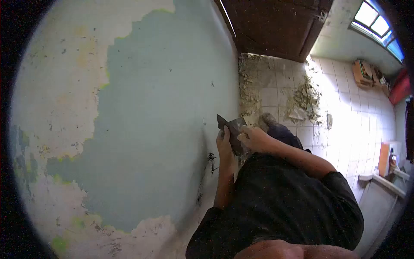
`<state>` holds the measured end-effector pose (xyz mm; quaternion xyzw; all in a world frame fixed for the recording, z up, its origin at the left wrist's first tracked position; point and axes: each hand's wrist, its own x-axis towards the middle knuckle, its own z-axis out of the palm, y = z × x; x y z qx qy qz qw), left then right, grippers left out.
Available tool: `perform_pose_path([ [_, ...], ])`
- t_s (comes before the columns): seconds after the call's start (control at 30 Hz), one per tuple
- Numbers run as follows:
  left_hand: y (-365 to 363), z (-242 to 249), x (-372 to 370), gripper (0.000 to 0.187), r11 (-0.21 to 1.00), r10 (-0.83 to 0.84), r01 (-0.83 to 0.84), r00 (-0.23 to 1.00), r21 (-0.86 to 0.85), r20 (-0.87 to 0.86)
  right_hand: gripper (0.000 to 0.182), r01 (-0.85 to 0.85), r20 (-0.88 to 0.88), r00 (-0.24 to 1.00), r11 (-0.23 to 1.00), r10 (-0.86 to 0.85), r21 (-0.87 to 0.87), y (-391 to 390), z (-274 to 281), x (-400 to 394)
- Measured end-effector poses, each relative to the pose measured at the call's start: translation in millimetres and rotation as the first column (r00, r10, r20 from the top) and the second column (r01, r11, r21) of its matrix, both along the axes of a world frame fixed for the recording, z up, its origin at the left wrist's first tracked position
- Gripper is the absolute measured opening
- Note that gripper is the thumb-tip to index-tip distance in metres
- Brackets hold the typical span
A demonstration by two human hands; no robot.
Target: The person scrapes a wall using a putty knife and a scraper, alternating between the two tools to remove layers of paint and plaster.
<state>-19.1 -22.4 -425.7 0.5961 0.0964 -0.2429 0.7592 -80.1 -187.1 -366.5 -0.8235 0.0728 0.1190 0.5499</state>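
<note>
In front of my dark shirt, close to the wall, my two hands meet at a dark, flat-bladed scraper point(235, 135). My right hand point(254, 139) is wrapped round its handle side, fingers curled. On the wall side, my left hand point(224, 141) pinches a dark pointed piece of blade point(221, 121), its fingers against the metal. I cannot tell whether this piece and the wider blade are one tool. To the left spreads the wall point(151, 112), with a smooth pale blue-green area bordered by ragged whitish and yellowish patches.
Flaky debris point(307, 100) lies on the white tiled floor point(340, 116) and along the wall's foot. A dark brown door point(276, 26) stands ahead. A cardboard box point(362, 74) sits at the far right, below a window point(374, 21). White bars point(388, 185) stand lower right.
</note>
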Motion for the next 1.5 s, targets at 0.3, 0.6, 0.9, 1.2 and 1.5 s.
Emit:
perform_pose_path([
  [0.3,-66.4,109.3,35.7,0.023,0.948,0.297,-0.317,0.882,-0.006,0.367,0.034,-0.074,0.206,0.978,0.975,0.030,0.211,-64.7,74.9,67.9],
  [0.6,-105.8,95.6,44.4,0.026,0.767,0.471,-0.590,0.785,0.254,0.402,0.045,-0.199,0.015,0.968,0.731,0.250,0.652,-83.0,68.7,166.4],
  [0.9,-132.2,85.7,6.0,0.031,0.754,0.604,-0.586,0.796,0.296,0.038,0.043,-0.091,-0.115,0.974,0.804,0.195,0.588,-109.1,56.1,148.1],
  [1.2,-79.2,77.4,-36.6,0.036,0.766,0.511,-0.536,0.843,0.356,0.171,0.046,-0.047,-0.073,0.980,0.576,0.183,0.816,-29.9,60.4,146.0],
  [1.5,-48.4,95.0,-74.6,0.033,0.590,0.689,-0.742,0.668,0.318,0.280,0.040,-0.119,0.270,0.955,0.675,-0.122,0.728,-8.1,41.5,188.0],
])
